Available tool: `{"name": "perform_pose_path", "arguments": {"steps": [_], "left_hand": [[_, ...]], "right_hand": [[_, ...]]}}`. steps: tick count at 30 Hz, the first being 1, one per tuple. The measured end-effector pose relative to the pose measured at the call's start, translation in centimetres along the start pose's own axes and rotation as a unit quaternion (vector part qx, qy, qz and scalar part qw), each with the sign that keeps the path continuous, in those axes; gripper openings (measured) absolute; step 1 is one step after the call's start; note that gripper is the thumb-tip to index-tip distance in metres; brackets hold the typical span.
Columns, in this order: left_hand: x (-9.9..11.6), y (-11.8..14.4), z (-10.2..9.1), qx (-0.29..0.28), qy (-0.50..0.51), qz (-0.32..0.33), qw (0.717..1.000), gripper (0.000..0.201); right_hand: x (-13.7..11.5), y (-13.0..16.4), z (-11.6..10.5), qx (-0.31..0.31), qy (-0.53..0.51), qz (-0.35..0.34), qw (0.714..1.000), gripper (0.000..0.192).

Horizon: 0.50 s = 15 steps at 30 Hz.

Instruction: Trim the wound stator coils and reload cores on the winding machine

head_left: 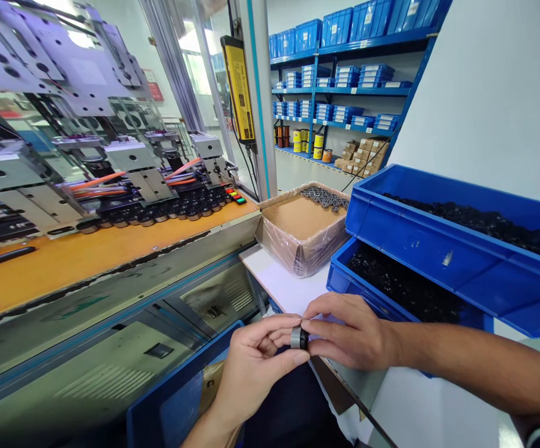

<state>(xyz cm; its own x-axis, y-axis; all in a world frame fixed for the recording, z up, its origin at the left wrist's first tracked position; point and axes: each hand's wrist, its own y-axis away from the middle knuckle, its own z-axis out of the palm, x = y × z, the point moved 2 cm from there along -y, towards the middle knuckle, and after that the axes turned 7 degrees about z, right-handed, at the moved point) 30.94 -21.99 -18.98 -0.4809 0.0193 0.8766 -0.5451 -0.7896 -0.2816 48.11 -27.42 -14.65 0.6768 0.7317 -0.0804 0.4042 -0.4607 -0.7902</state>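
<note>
A small round part [297, 338], a grey metal ring with a black piece on its right side, is held between my two hands over my lap. My left hand [265, 354] pinches the ring between thumb and fingers from the left. From the right, the fingertips of my right hand [349, 333] close on the black side. Fingers cover part of it, so I cannot tell how the two pieces fit together. Closest to my right hand is the lower blue bin [344, 280], which holds many small black pieces.
An upper blue bin [405, 233] of black pieces rests above the lower one. A plastic-lined cardboard box [288, 230] holds dark round parts at its back. At left, a machine [130, 155] stands on an orange bench [111, 252] with rows of round parts [158, 214]. Storage shelves [339, 91] stand behind.
</note>
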Motion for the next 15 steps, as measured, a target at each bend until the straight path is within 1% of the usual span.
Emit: {"name": "perform_pose_path", "arguments": {"steps": [7, 15], "left_hand": [[-0.79, 0.03, -0.37, 0.0, 0.022, -0.032, 0.999, 0.037], [-0.06, 0.18, -0.09, -0.01, 0.052, -0.084, 0.995, 0.036]], "right_hand": [[0.0, 0.01, -0.05, -0.002, 0.016, -0.013, 1.0, 0.023], [-0.6, -0.34, -0.58, -0.031, 0.036, -0.037, 0.998, 0.02]]}}
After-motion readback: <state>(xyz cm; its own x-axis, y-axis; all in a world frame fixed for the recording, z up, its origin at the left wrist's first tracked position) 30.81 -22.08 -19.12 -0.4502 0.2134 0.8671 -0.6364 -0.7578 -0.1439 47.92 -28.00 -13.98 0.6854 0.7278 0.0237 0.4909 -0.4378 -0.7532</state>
